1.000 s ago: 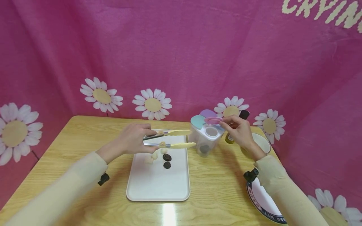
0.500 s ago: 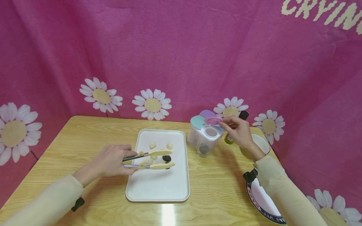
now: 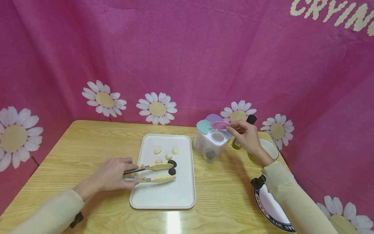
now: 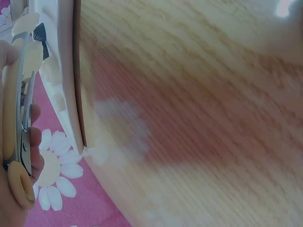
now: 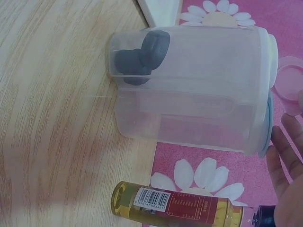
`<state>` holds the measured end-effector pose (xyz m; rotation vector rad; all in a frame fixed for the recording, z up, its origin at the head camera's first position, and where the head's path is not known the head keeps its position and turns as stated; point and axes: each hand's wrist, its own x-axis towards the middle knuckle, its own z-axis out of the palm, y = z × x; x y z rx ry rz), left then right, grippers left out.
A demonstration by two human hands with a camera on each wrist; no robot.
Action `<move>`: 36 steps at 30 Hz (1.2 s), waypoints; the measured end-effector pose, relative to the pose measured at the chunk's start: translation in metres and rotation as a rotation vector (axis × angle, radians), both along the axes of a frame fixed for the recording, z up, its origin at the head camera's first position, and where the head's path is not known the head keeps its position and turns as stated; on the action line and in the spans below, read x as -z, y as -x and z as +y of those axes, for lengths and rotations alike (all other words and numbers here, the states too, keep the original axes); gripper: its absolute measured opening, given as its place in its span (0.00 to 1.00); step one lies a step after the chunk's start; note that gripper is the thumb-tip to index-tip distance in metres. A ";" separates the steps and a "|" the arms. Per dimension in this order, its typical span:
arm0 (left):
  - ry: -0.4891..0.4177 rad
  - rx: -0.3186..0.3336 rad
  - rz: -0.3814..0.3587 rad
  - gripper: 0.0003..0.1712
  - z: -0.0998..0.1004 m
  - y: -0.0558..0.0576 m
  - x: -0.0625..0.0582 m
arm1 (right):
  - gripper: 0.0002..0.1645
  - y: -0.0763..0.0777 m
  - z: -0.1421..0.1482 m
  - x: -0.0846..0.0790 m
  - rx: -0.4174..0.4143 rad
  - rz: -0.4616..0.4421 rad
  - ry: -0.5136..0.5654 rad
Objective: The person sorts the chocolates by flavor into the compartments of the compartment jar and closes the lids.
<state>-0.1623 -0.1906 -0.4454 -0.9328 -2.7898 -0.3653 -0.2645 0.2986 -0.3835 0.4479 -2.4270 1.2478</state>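
My left hand (image 3: 112,174) holds tongs (image 3: 160,179) with pale yellow tips, low over the white tray (image 3: 175,199). The parted tips lie to either side of a small dark ridged piece (image 3: 172,171); the upper tip overlaps a second dark piece (image 3: 173,162). Several small cream-coloured pieces (image 3: 157,150) lie farther back. In the left wrist view, fingers curl round the tongs' handle (image 4: 10,109). My right hand (image 3: 246,135) pinches the raised pink lid (image 3: 218,125) of a translucent container (image 3: 201,143). That compartment's round mouth is uncovered, and dark pieces (image 5: 156,49) sit at its bottom.
Teal (image 3: 204,126) and purple (image 3: 214,117) lids cover other compartments. Behind my right hand stands a bottle (image 5: 189,203) of yellow liquid with a dark cap. A round white dish (image 3: 270,149) and a dark-rimmed plate (image 3: 260,206) are at the right table edge.
My left hand has moved the tongs left and toward me, from beside the container down to the dark pieces on the tray. The right hand keeps the pink lid raised.
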 end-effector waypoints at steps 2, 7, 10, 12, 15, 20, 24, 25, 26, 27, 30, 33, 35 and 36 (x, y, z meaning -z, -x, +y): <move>0.003 0.002 0.001 0.27 0.001 0.000 0.002 | 0.10 0.000 0.001 0.000 -0.007 0.001 0.008; -0.006 0.008 -0.008 0.27 0.002 0.002 0.005 | 0.10 0.001 0.002 0.000 -0.009 0.006 0.001; -0.010 0.012 -0.022 0.27 0.004 0.002 0.007 | 0.09 0.000 0.001 0.000 -0.010 0.005 0.002; -0.012 0.017 -0.029 0.27 0.005 0.002 0.007 | 0.09 0.000 0.001 0.000 -0.012 0.003 0.004; -0.012 0.022 -0.032 0.27 0.007 0.003 0.007 | 0.09 -0.001 0.001 0.000 -0.013 0.003 0.005; -0.026 0.042 -0.020 0.24 0.009 0.003 0.006 | 0.10 -0.002 0.000 -0.001 -0.017 0.009 -0.002; -0.035 0.065 -0.025 0.21 0.010 0.003 0.004 | 0.10 -0.002 0.000 0.000 -0.023 0.026 -0.016; -0.036 0.069 -0.030 0.21 0.010 0.004 0.003 | 0.10 -0.001 0.000 0.001 -0.025 0.030 -0.018; -0.038 0.071 -0.035 0.21 0.011 0.004 0.003 | 0.10 -0.001 0.000 0.001 -0.026 0.035 -0.021; -0.038 0.071 -0.040 0.21 0.011 0.004 0.002 | 0.09 -0.001 0.000 0.001 -0.027 0.036 -0.020; -0.038 0.066 -0.048 0.21 0.011 0.003 0.002 | 0.09 0.000 0.000 0.001 -0.027 0.037 -0.020; -0.043 0.066 -0.046 0.21 0.011 0.003 0.003 | 0.09 0.000 0.000 0.001 -0.023 0.035 -0.018; -0.047 0.068 -0.042 0.22 0.012 0.003 0.004 | 0.09 0.000 0.000 0.001 -0.022 0.031 -0.013; -0.048 0.067 -0.039 0.22 0.012 0.003 0.004 | 0.09 0.000 0.000 0.001 -0.022 0.028 -0.010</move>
